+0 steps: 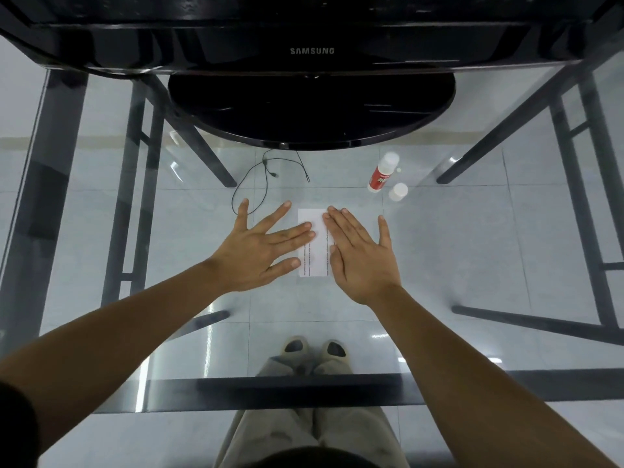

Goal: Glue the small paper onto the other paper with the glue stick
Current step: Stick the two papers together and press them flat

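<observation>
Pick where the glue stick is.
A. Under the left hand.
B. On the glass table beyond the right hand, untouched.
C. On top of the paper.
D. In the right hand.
B: the glue stick sits on the glass table past the right hand, which lies flat on the paper with the left hand.

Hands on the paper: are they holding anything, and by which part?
Nothing is gripped. The left hand and right hand rest flat, fingers straight, on the white paper at its sides.
</observation>
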`<state>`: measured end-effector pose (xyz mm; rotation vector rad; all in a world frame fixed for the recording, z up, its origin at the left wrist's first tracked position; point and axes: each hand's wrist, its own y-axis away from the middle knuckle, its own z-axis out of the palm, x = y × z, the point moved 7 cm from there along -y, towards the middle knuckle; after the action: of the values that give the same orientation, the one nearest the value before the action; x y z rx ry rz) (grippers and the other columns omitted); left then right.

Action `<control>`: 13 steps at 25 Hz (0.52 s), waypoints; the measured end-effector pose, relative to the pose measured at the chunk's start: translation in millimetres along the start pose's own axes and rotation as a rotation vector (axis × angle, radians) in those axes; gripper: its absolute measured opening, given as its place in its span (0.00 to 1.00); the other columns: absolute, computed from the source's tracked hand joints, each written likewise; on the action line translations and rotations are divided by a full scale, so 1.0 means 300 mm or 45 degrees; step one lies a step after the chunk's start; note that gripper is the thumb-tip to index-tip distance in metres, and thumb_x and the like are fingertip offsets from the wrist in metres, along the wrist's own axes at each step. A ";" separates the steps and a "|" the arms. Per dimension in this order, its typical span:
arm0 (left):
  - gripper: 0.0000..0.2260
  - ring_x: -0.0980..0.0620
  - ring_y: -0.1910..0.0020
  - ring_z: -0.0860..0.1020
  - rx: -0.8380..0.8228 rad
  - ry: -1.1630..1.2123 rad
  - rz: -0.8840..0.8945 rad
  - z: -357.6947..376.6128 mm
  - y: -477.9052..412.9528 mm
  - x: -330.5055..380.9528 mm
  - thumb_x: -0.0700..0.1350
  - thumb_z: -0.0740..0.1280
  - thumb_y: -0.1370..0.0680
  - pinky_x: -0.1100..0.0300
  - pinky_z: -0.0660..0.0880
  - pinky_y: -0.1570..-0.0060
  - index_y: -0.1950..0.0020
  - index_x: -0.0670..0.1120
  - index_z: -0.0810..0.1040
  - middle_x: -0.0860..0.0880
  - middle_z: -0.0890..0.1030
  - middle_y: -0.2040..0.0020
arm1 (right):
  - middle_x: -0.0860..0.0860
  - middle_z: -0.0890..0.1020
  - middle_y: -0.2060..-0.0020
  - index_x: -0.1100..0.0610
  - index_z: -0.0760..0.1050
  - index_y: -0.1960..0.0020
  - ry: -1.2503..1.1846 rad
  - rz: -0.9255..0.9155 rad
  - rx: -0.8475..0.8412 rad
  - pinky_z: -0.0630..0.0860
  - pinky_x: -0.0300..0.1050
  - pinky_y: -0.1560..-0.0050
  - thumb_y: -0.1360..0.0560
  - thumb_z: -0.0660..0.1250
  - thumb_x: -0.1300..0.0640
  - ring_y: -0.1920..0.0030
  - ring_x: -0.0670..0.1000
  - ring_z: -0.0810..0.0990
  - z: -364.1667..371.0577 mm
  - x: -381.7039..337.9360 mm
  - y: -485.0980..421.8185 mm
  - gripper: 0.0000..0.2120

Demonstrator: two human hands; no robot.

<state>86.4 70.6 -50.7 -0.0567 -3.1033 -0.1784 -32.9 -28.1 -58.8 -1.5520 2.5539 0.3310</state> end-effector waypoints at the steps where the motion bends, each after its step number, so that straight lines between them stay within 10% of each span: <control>1: 0.23 0.43 0.26 0.52 0.026 -0.005 0.030 -0.006 0.008 0.011 0.59 0.42 0.20 0.26 0.50 0.38 0.27 0.55 0.56 0.56 0.62 0.28 | 0.47 0.55 0.25 0.51 0.47 0.25 0.001 0.002 0.003 0.32 0.55 0.31 0.22 0.42 0.48 0.25 0.46 0.50 -0.001 0.000 0.000 0.26; 13: 0.24 0.42 0.28 0.59 0.082 0.146 0.088 -0.025 0.108 0.162 0.59 0.46 0.20 0.29 0.54 0.37 0.30 0.51 0.66 0.53 0.68 0.31 | 0.47 0.53 0.24 0.51 0.47 0.25 0.028 -0.009 -0.013 0.35 0.56 0.30 0.22 0.41 0.47 0.25 0.46 0.48 0.005 0.001 0.000 0.26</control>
<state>39.2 103.7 -37.9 -0.1464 -2.9851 -0.0773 -33.1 -27.9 -60.4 -1.5761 2.5664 0.3287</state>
